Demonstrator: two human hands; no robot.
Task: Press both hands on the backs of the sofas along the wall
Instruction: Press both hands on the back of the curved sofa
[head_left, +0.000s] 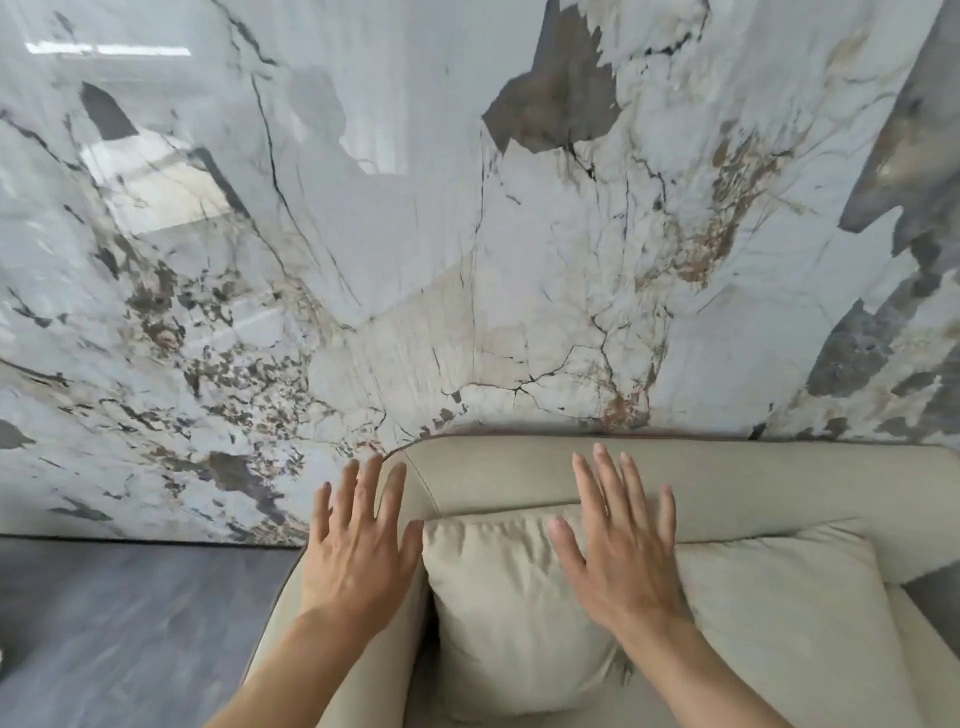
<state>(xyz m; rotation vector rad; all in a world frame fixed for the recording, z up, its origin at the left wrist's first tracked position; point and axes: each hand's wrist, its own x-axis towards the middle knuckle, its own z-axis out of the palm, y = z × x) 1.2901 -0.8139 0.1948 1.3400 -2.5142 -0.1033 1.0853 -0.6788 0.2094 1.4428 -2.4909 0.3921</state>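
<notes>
Against the marble wall (467, 234), the beige sofa back (753, 483) is approached by the left hand (358, 545) and right hand (618, 540), fingers spread, empty; firm pressing is judged not yet achieved.

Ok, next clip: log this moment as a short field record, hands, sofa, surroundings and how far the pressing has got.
setting: beige sofa against a veined marble wall, grey floor
left hand: open, fingers spread, over the sofa's left corner by the armrest
right hand: open, fingers spread, over the backrest above a cushion
contact: cannot tell whether the palms are pressing yet
held items: none
task stage: hands at the backrest, press not confirmed
</notes>
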